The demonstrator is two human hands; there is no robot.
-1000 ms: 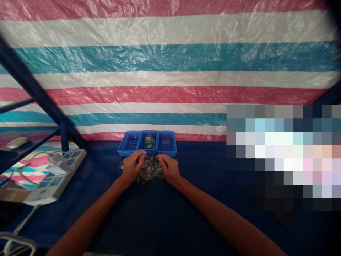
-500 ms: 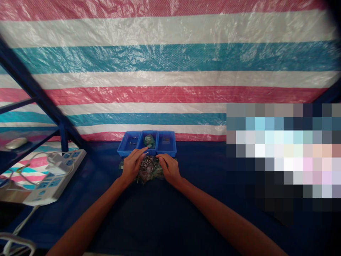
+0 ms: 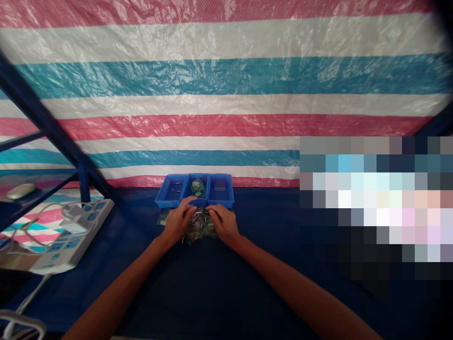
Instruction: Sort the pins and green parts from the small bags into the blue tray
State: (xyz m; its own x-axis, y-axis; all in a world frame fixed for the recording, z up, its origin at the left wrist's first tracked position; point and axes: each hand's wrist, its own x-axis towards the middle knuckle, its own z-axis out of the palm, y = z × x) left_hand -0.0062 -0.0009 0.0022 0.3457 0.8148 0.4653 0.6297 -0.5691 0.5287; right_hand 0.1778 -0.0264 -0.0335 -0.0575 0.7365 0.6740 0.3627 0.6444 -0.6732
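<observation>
Small shiny metal pins or screws (image 3: 197,216) lie heaped on a crumpled green plastic bag (image 3: 193,234) on the dark blue table. My left hand (image 3: 177,221) rests at the heap's left side, fingers bent over it and the index finger apart from the thumb; I see nothing held in it. At the right side is my right hand (image 3: 225,225), its fingers curled and thumb and index finger close together; whatever they hold is too small to make out. Just behind stands a blue tray (image 3: 170,206) with three compartments: a few metal pieces left, a green bag (image 3: 197,188) in the middle, a small flat piece right.
A white power strip (image 3: 76,236) with a plugged-in adapter and cables lies at the left, beside a dark metal frame (image 3: 84,182). A white computer mouse (image 3: 21,191) sits further left. Striped plastic sheeting (image 3: 226,104) hangs behind the table. The right side is blurred out.
My left hand's fingers have bent from nearly straight, and the light metal piece by their tips no longer shows. My right hand has barely moved.
</observation>
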